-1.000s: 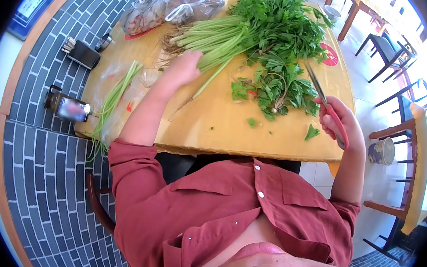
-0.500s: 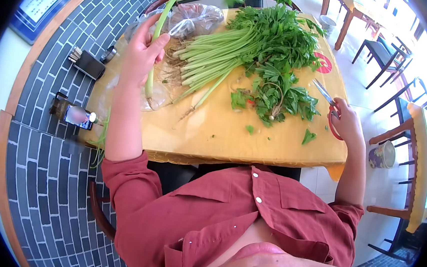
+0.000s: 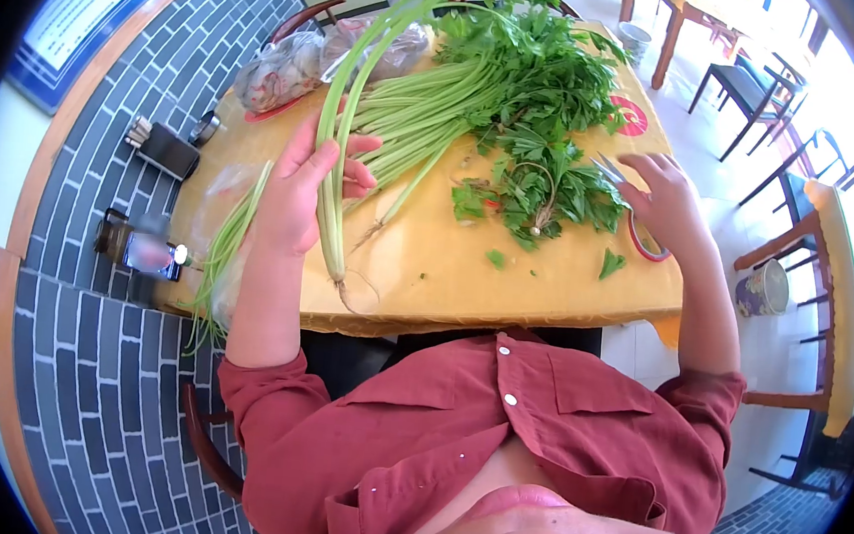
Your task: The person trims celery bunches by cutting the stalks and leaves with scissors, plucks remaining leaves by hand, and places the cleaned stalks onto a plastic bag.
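Observation:
My left hand (image 3: 303, 182) holds a celery plant (image 3: 335, 230) upright between thumb and fingers, its root end hanging low toward the table's front edge and its leaves rising over the pile. Behind it lies a large heap of celery (image 3: 424, 111), pale stalks to the left and leaves to the right. My right hand (image 3: 665, 200) is over the red-handled scissors (image 3: 648, 242), fingers extended and apart; it partly hides them. Left of the scissors lies a bundle of celery leaves (image 3: 573, 198) with a thin tie looped over it. Some more thin stalks (image 3: 234, 237) lie at the table's left edge.
Plastic bags (image 3: 287, 70) stand at the back left of the yellow-covered table (image 3: 505, 293). A phone (image 3: 152, 255) and a dark holder (image 3: 168, 151) are beside the brick wall (image 3: 70, 339). Chairs (image 3: 751, 97) and a patterned bin (image 3: 764, 289) stand to the right.
My left hand has come right and nearer to me with the celery. My right hand has loosened from the scissors, its fingers now spread above them, and moved slightly left.

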Available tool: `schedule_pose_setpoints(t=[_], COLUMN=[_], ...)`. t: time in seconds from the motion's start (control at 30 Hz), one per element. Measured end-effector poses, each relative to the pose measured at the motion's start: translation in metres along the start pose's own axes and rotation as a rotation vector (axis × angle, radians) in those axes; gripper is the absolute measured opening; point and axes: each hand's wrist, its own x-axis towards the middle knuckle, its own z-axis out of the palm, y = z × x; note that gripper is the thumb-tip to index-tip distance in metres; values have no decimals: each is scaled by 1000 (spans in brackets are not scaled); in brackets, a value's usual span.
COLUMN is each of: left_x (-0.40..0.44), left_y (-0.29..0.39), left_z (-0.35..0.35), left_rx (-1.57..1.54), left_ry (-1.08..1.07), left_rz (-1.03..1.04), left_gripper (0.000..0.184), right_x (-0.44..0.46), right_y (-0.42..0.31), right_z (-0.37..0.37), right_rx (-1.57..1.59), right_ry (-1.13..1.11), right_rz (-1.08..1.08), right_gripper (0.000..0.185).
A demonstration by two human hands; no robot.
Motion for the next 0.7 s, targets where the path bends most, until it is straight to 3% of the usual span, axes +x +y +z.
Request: schedule_pose_setpoints(t=[0.17,0.23,0.37,0.47,0.7], left_x=[-5,-6,-12,-13,-14], left_y=[-13,-18,-18,-25,-30], left_z=[10,8,16,10,5], left_rx=[-47,-140,-222,-203,-188], left_ry=[-10,-85,-99,-89,-27], left_rz=[-89,-123,-175,-227,-234], left_gripper=[31,28,26,25,27], right_x=[41,57,93,102,107], right_y=[-60,-79,-106,-113,-112], right_z=[14,27,46,57,75], right_rx=[296,557,1506,1755,1836], right_ry=[234,273,121,107,-61], right_rz=[-422,-353,105,176,163], right_gripper=[26,35,41,45,25])
